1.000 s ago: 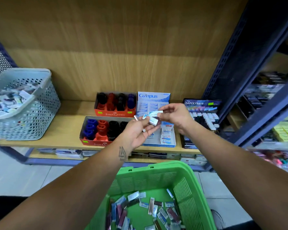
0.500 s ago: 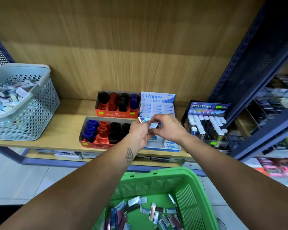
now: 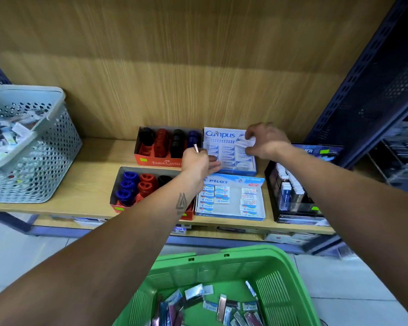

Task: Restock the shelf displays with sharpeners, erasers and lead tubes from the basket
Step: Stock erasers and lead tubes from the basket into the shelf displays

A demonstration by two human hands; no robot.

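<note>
While the right hand (image 3: 265, 143) pinches a light, stiff eraser (image 3: 246, 141) by its edges over the Campus box (image 3: 229, 151), the left hand (image 3: 198, 162) grips small stock.

My shelf (image 3: 85, 182) and its back panel (image 3: 174, 67) look like matt wood laminate; the green basket (image 3: 222, 267) near me is smooth plastic, the far-left grey basket (image 3: 45, 161) perforated plastic, the right upright (image 3: 363, 90) perforated metal.

Light wooden shelf (image 3: 94, 182), mid-frame: grey perforated plastic basket (image 3: 45, 161) far left, two red sharpener boxes (image 3: 160, 161), two blue-white eraser boxes (image 3: 231, 208), black lead-tube display (image 3: 292, 212) right.
</note>
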